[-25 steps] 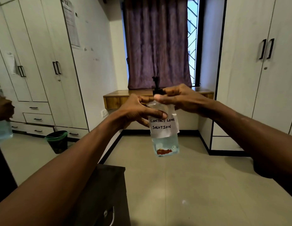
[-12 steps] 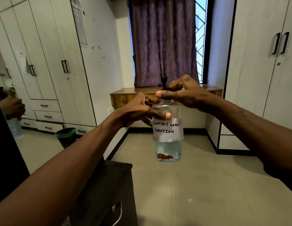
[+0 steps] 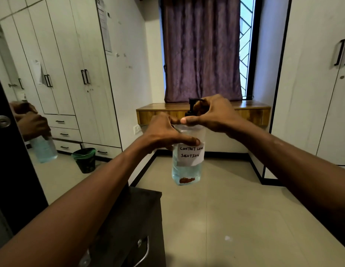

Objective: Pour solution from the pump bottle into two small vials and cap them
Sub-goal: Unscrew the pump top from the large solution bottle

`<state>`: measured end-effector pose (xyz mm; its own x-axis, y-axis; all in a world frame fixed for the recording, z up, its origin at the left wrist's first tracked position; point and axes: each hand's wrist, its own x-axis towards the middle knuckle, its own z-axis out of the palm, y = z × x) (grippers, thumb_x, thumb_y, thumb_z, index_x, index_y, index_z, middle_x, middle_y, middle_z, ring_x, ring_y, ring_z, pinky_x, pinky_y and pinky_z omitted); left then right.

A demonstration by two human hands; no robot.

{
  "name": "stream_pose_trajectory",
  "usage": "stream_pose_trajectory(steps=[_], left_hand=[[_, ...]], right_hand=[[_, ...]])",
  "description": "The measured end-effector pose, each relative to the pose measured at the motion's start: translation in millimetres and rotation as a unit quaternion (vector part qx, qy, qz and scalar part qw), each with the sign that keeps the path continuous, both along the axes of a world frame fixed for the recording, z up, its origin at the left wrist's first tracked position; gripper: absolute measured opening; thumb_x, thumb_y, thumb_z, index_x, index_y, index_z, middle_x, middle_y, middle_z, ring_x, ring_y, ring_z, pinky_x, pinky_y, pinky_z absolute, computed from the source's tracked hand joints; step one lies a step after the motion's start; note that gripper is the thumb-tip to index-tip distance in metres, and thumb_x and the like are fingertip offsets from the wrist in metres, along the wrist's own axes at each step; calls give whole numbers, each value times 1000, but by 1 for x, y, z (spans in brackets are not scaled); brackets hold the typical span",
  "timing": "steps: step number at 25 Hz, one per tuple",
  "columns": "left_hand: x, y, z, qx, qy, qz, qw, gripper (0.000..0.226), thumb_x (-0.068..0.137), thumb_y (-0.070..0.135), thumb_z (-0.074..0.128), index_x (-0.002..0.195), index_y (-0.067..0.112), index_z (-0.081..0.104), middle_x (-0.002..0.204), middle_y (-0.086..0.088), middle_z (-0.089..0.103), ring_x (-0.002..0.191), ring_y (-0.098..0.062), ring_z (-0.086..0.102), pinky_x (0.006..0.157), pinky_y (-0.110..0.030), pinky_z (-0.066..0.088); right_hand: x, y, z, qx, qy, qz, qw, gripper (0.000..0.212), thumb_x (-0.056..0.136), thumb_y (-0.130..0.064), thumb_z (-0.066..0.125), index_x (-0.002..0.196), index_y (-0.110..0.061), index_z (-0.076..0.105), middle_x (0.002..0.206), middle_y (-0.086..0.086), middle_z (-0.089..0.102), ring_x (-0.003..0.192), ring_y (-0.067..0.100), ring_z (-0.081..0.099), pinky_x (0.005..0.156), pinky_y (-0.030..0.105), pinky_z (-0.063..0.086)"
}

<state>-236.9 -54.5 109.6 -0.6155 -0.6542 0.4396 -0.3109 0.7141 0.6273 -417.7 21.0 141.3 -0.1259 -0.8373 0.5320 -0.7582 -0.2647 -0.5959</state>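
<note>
Clear plastic pump bottle (image 3: pixel 187 170) of pale blue liquid held upright in mid-air over the floor, left hand (image 3: pixel 164 134) fingers wrapped round its shoulder, right hand (image 3: pixel 212 114) fingers clamped on the black pump collar (image 3: pixel 190 113)

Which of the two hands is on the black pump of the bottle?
The right hand: it curls round the black pump, while the left hand grips the bottle above its label.

Dim room, daylight from window (image 3: pixel 247 45) beside curtain (image 3: pixel 201 49), wide-angle bending at edges, sharp focus
</note>
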Motion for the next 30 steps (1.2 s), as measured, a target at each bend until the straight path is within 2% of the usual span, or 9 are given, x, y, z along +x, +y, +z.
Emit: stream_pose_trajectory(steps=[4, 9, 12, 15, 19, 22, 25, 27, 30], left_hand=[[10, -1, 1, 25, 12, 8, 1000, 53, 66, 37, 95, 108, 11, 76, 89, -1, 81, 78, -13, 79, 63, -41, 66], [14, -2, -3, 30, 20, 21, 999, 56, 66, 35, 95, 112, 12, 75, 96, -2, 81, 84, -18, 79, 64, -45, 66], [21, -6, -7, 44, 18, 43, 998, 60, 60, 42, 97, 108, 12, 76, 91, -2, 81, 79, -17, 79, 63, -45, 66], [31, -9, -11, 47, 23, 60, 997, 63, 57, 44, 98, 107, 13, 76, 92, -1, 81, 78, -16, 79, 62, -44, 66], [38, -10, -13, 29, 25, 64, 997, 59, 62, 37, 97, 111, 14, 73, 96, -1, 80, 80, -16, 79, 62, -41, 66], [44, -11, -15, 45, 20, 68, 996, 55, 63, 38, 96, 108, 16, 75, 91, 1, 80, 77, -15, 79, 62, -42, 66], [53, -14, -17, 56, 23, 74, 995, 54, 63, 39, 96, 108, 16, 75, 88, 3, 80, 76, -12, 79, 61, -39, 66], [56, -16, -17, 46, 10, 79, 996, 54, 63, 40, 96, 107, 18, 74, 88, 3, 79, 76, -13, 79, 59, -36, 65], [57, -15, -18, 42, 0, 81, 996, 55, 63, 39, 95, 108, 19, 72, 91, 3, 78, 77, -14, 78, 60, -35, 65]], right_hand=[[1, -3, 5, 111, -214, 169, 956, 74, 89, -1, 72, 154, -14, 39, 132, 15, 67, 120, 26, 65, 108, 46, 50], [21, -6, 5, 25, -31, -48, 998, 107, 59, -67, 86, 145, -19, 45, 123, 6, 68, 109, 21, 66, 93, 39, 57], [24, -9, 11, 53, -104, 37, 992, 87, 79, -22, 87, 151, -16, 39, 109, 7, 70, 98, 19, 69, 92, 41, 60], [33, -8, 13, 141, -148, 145, 968, 95, 93, -3, 69, 163, -27, 9, 143, 18, 55, 120, 27, 61, 107, 51, 50], [55, -12, 3, 37, 56, -6, 998, 91, 72, -62, 81, 144, -17, 49, 128, 7, 65, 112, 21, 64, 89, 29, 54], [60, -16, 8, 30, -30, 32, 999, 71, 79, -19, 86, 140, -18, 51, 110, 5, 69, 102, 21, 68, 72, 21, 55], [62, -16, 12, 135, -128, 161, 969, 100, 85, 15, 66, 159, -30, 17, 144, 14, 54, 129, 32, 58, 93, 37, 57], [66, -19, 11, 118, -17, 116, 986, 96, 85, -9, 78, 159, -30, 21, 156, 11, 43, 137, 31, 48, 104, 42, 47], [73, -22, 6, 21, 95, 18, 995, 66, 78, -44, 84, 133, -15, 61, 116, 1, 67, 109, 20, 67, 89, 30, 56]])
